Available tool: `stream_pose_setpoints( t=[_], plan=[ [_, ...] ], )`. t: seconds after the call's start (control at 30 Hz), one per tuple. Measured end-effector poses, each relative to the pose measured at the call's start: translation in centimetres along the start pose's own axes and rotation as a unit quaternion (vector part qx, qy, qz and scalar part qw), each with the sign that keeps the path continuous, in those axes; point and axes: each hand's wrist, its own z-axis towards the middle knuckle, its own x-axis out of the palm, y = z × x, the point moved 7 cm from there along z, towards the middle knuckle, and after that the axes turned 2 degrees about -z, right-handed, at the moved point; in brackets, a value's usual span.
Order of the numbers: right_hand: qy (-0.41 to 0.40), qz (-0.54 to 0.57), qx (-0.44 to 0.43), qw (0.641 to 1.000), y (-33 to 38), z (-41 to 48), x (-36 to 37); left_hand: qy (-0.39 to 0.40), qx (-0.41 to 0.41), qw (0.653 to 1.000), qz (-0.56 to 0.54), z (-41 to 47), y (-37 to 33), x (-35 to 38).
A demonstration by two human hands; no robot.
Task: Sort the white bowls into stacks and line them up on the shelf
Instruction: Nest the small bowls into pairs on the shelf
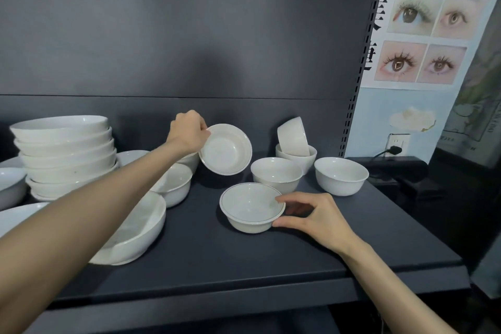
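Now the left hand (189,130) pinches the rim of a tilted bowl (226,153) held off the shelf (244,266), while the right hand (314,215) grips the front bowl (250,209) standing on it.

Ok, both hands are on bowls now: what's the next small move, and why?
Probably lower the tilted white ceramic bowl in the left hand into the upright white bowl that the right hand holds on the dark shelf: both carry the same thin line below the rim and look alike in size.
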Motion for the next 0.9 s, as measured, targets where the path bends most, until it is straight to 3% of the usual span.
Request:
stream_pose_setpoints(
  t=[0.17,0.57,0.9],
  plan=[
    [0.009,0.017,-0.008,1.0,0.5,-0.2,0.0,0.022,-0.008,0.998,-0.055,-4.3,-1.0,-2.7],
    [0.059,0.038,0.019,0.997,0.5,-0.5,0.2,0.142,-0.072,0.981,-0.109,-10.0,-2.0,0.8],
    [0.067,0.022,0.018,0.997,0.1,-0.4,0.3,0.133,-0.113,0.976,-0.133,-11.3,-1.1,2.5]
  ],
)
